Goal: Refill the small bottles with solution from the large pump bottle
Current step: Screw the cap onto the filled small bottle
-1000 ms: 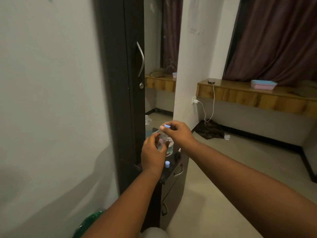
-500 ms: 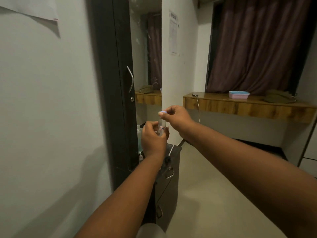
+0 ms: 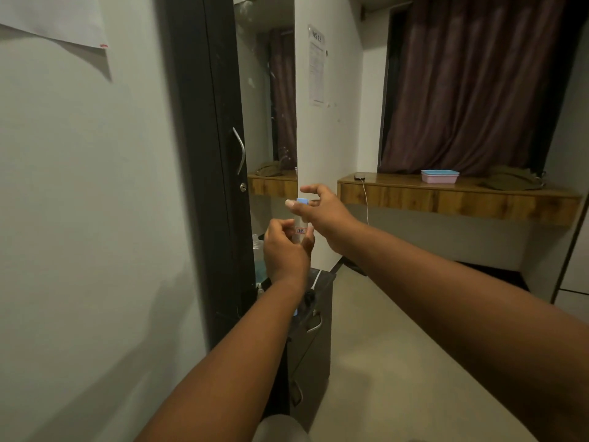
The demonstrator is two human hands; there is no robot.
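A small clear bottle [image 3: 300,229] with a red-edged label stands upright in front of me, held at chest height. My left hand [image 3: 285,253] grips its lower body. My right hand [image 3: 322,210] pinches the light blue cap [image 3: 302,201] on top between thumb and fingers. Behind my left hand, part of the large pump bottle [image 3: 258,260] with blue solution shows on the dark drawer cabinet [image 3: 314,333]. Another small blue cap [image 3: 295,312] peeks out beside my left forearm on the cabinet top.
A tall dark wardrobe door [image 3: 210,154] with a metal handle stands close on the left, next to a mirror. A wooden shelf [image 3: 455,199] along the curtained window carries a pink and blue box [image 3: 439,176] and a charging phone. Bare floor lies to the right.
My view has tilted upward, so the cabinet top sits lower in frame. Both hands have lifted the small bottle higher, and my right hand stays pinched on its cap.
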